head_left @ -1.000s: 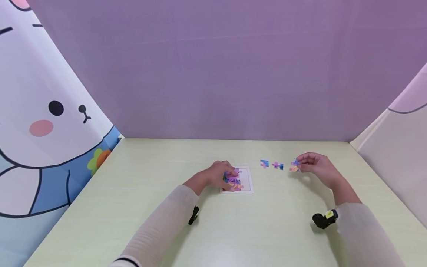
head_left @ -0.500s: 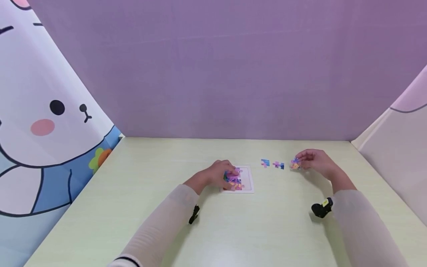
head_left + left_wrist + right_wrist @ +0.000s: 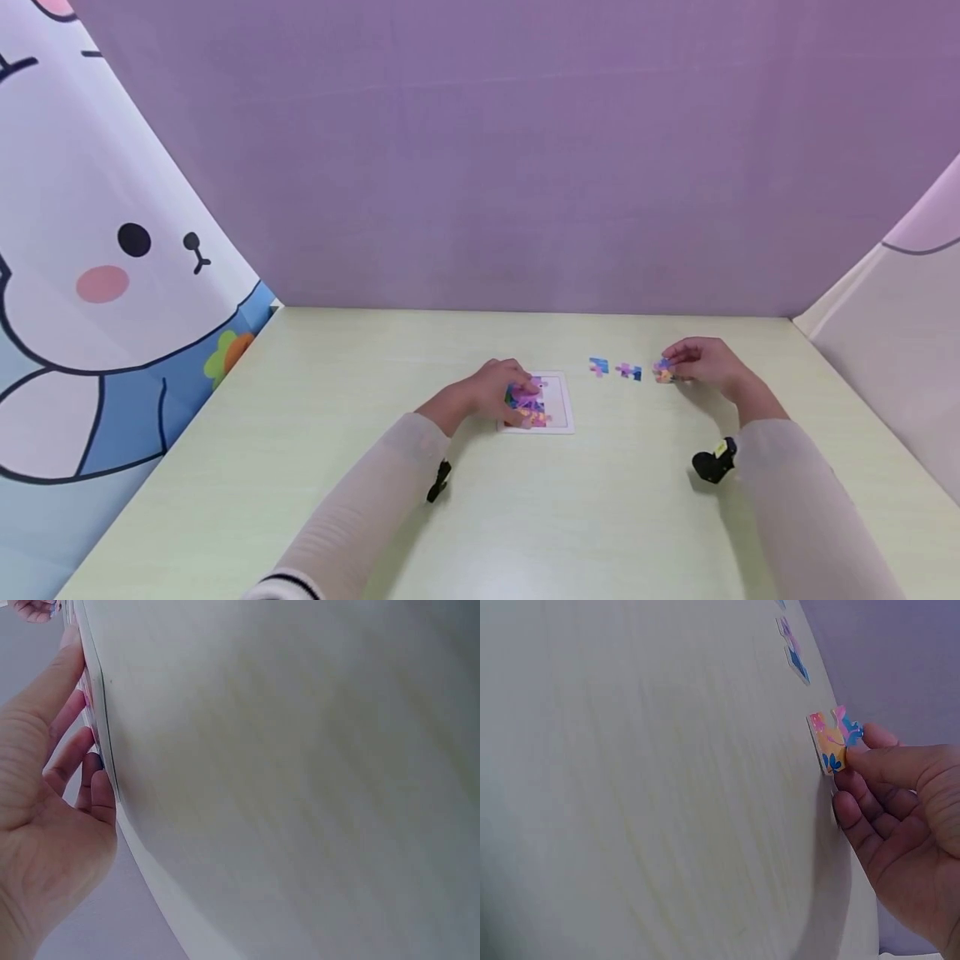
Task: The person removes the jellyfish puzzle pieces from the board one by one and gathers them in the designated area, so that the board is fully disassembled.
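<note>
A square puzzle tray (image 3: 568, 417) with a white border lies mid-table in the head view. Joined colourful puzzle pieces (image 3: 537, 407) fill its left part; its right part shows a pale base. My left hand (image 3: 491, 392) rests over that left part, thumb and fingers spread and touching it, hiding some of the picture. In the left wrist view the tray (image 3: 105, 727) shows only edge-on. To the right, my right hand (image 3: 708, 364) pinches a pink, orange and blue puzzle piece (image 3: 831, 744) between thumb and fingers. The piece tilts up, its lower edge at the tabletop.
Two loose puzzle pieces, one blue and pink (image 3: 598, 367) and one pink and dark blue (image 3: 628, 372), lie between the tray and the right hand. A purple backdrop (image 3: 480, 167) stands behind the pale table (image 3: 585, 508). Printed cloths flank both sides.
My right hand has shifted slightly, its wrist and forearm swinging left, while it keeps the puzzle piece at about the same spot. My left hand stays on the tray.
</note>
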Action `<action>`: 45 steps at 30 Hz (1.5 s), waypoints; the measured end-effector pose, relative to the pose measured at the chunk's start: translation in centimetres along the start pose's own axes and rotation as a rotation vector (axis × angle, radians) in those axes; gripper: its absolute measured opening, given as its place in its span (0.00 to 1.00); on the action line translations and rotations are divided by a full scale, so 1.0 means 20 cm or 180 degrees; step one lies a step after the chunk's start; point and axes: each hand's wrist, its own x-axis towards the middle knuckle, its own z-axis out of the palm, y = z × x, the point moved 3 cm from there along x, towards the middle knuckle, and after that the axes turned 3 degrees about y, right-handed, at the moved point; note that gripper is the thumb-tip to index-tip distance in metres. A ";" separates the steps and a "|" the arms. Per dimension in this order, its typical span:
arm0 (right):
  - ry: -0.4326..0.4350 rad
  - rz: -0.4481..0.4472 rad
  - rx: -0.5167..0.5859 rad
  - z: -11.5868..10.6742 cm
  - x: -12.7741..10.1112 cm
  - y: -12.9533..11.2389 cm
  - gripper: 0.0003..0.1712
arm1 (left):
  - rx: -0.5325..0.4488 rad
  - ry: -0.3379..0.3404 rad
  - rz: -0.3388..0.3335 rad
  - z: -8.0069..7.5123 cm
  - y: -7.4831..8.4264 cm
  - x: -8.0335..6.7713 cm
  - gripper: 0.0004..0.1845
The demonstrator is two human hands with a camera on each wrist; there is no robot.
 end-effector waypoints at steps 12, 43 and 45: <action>0.0129 -0.0074 -0.0063 -0.01 -0.03 0.02 0.21 | -0.0024 0.0003 -0.0028 0.01 -0.01 0.01 0.29; 0.0572 -0.0425 0.0252 0.06 -0.15 -0.14 0.28 | 0.0012 -0.0027 -0.0099 0.00 0.00 0.00 0.29; 0.0536 -0.0463 0.0340 0.08 -0.15 -0.16 0.28 | 0.0025 -0.0027 -0.0102 0.00 0.00 0.00 0.30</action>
